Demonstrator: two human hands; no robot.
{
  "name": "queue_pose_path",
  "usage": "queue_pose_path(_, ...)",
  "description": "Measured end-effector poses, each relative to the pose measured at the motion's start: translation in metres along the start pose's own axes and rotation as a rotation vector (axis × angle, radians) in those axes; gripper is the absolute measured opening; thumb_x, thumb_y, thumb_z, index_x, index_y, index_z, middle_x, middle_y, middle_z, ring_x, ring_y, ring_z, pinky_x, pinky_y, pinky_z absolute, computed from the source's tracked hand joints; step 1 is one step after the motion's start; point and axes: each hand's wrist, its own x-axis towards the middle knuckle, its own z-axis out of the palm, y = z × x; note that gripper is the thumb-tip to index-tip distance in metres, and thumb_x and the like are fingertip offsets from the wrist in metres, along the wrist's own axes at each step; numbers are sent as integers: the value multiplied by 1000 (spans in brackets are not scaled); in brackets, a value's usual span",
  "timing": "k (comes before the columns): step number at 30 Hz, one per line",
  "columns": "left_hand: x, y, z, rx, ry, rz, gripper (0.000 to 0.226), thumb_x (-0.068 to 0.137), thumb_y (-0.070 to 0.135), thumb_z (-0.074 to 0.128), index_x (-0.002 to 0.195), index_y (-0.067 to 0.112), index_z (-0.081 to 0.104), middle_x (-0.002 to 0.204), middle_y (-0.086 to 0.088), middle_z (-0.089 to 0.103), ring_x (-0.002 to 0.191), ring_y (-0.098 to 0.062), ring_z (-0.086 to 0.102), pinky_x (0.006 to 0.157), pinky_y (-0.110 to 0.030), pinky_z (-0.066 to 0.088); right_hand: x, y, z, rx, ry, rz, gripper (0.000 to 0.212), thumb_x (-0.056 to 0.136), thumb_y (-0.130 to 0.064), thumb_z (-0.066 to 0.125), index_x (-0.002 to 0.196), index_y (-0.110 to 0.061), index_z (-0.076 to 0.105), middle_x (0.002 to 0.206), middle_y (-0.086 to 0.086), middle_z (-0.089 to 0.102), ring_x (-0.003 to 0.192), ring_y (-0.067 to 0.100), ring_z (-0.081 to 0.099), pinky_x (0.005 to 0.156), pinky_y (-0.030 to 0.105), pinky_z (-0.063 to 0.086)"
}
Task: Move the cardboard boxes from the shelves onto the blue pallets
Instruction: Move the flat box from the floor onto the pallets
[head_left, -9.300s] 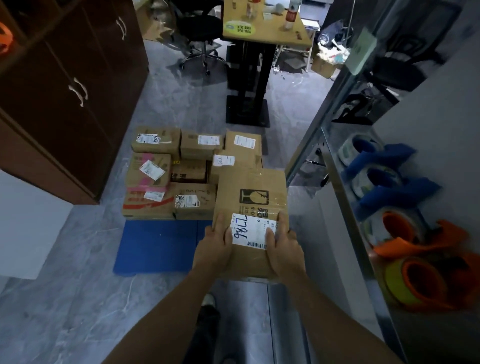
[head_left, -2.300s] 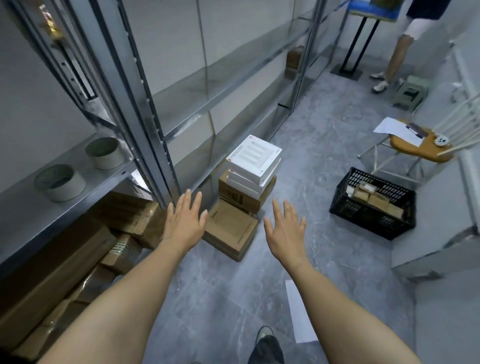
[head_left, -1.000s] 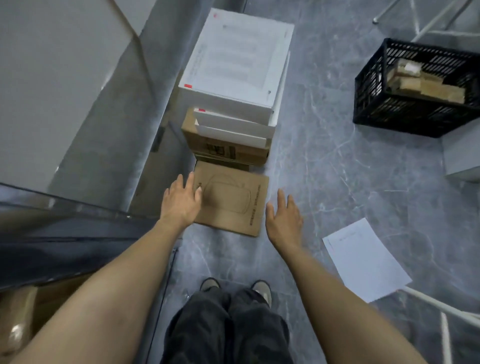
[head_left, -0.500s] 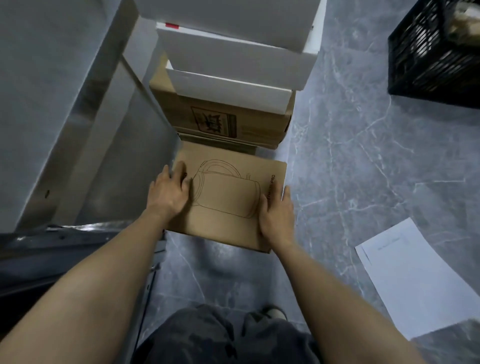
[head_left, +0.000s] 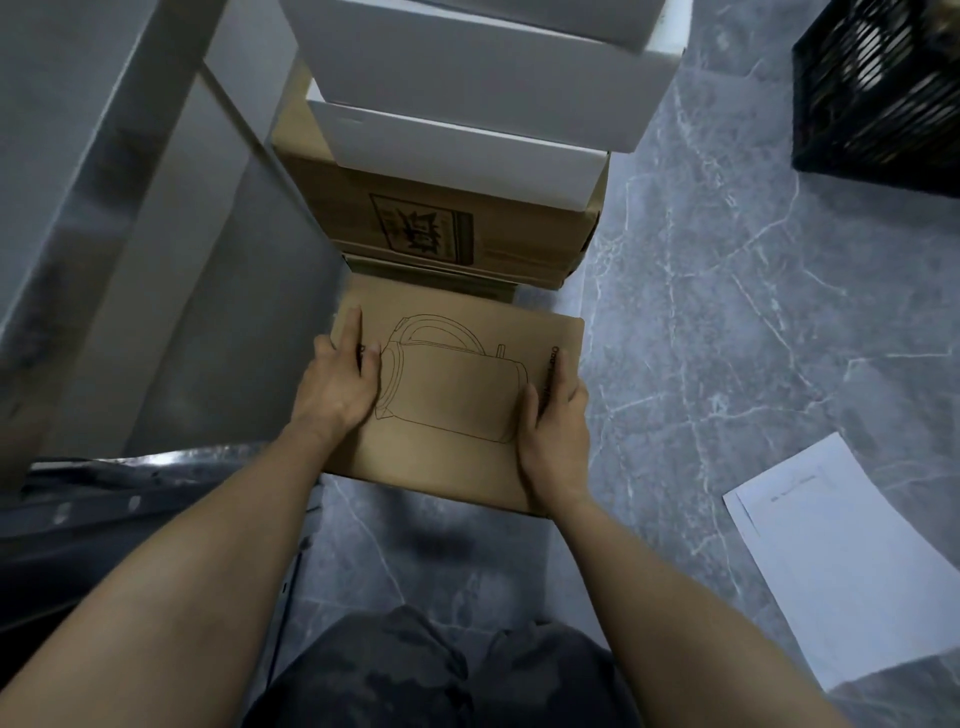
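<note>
Carefully now: your left hand (head_left: 340, 387) and right hand (head_left: 553, 426) clamp the kettle box (head_left: 452, 395) by its two sides, fingers lapping onto the top. It sits low by the floor, its far edge right against the brown box (head_left: 457, 228). Tilt it up sharply and the white boxes (head_left: 467, 67) stacked above may shift. Mind the loose paper (head_left: 852, 561) too — it could slide underfoot.

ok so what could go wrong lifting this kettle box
The flat brown cardboard box with the kettle drawing is close to the stack of white and brown boxes; swinging it up could knock that stack.
The left hand and right hand grip only its side edges, so it may slip.
The white paper sheet on the floor could be slippery underfoot.
</note>
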Motion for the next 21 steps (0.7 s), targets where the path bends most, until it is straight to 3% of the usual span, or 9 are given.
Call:
queue_pose_path(6, -44, 22, -30, -18, -11, -17, 57, 101, 45, 27, 152, 35, 5, 139, -22, 33, 115, -47, 47, 101, -48, 35, -31, -24, -48, 17, 1, 20, 59, 103, -39, 38, 154, -35, 10, 146, 11, 33, 116, 31, 52, 94, 42, 46)
queue_pose_path(9, -80, 47, -63, 16, -6, 22, 56, 101, 44, 27, 152, 33, 7, 135, -24, 35, 111, -46, 49, 98, -48, 38, -59, -47, -93, 4, 5, 58, 60, 103, -43, 37, 155, -34, 9, 149, 13, 29, 123, 32, 48, 99, 41, 40)
queue_pose_path(13, -138, 84, -118, 61, -28, 27, 57, 101, 45, 26, 153, 31, 7, 133, -24, 36, 109, -46, 50, 96, -47, 39, -103, -86, -163, 1, 5, 73, 61, 103, -42, 38, 155, -33, 9, 148, 13, 30, 123, 30, 47, 95, 34, 37)
queue_pose_path(21, -275, 151, -245, 43, -32, 50, 57, 101, 49, 24, 153, 33, 7, 131, -18, 38, 105, -40, 52, 92, -45, 41, -189, -182, -317, -86, -20, 94, 59, 102, -45, 35, 154, -39, 7, 146, 15, 33, 118, 36, 50, 95, 45, 41)
